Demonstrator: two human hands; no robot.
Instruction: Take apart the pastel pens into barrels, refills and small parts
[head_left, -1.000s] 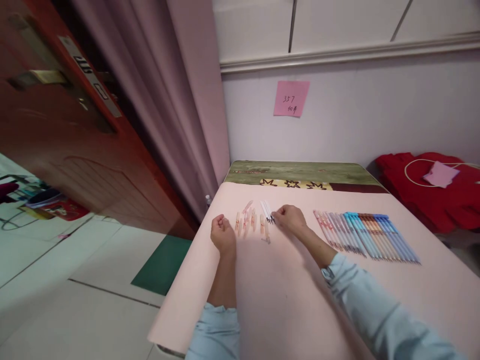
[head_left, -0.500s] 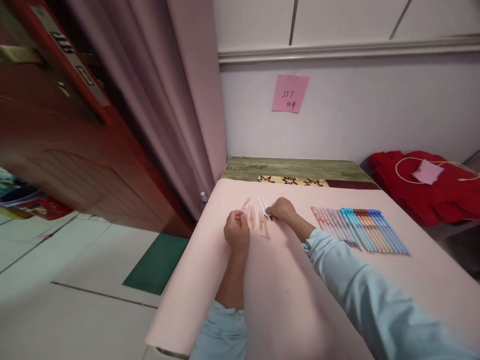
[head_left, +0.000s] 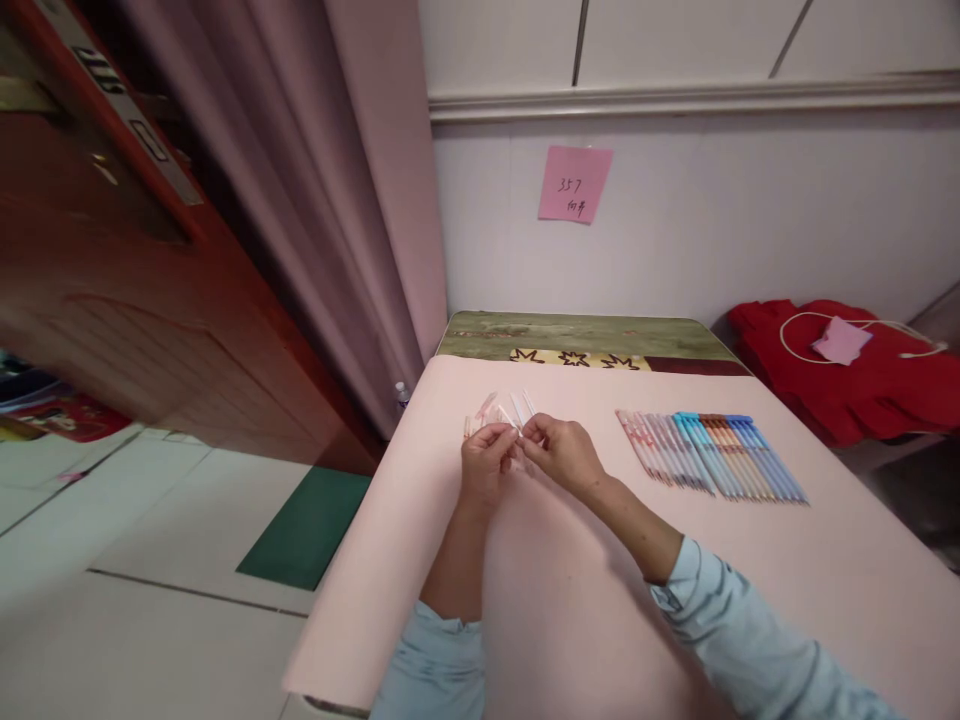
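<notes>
My left hand (head_left: 486, 462) and my right hand (head_left: 564, 455) meet at the fingertips over the left part of the table. Both are closed in a pinch. A thin white pen refill (head_left: 508, 419) shows at the fingertips, pinched by my right hand. My left fingers grip a small pen part, mostly hidden. Just beyond the hands lie pale pink, clear pen parts (head_left: 487, 403) and several white refills (head_left: 528, 401), partly covered by the fingers.
To the right, a row of pens (head_left: 709, 455) in pink, light blue, brown and blue lies side by side on the pale pink table cover (head_left: 585, 620). A red cloth (head_left: 847, 390) with a white cord sits beyond. A pink note (head_left: 574, 185) hangs on the wall.
My right hand has left the loose refills and moved left and toward me, bringing a refill to my left fingertips. My left hand has turned slightly inward to meet it.
</notes>
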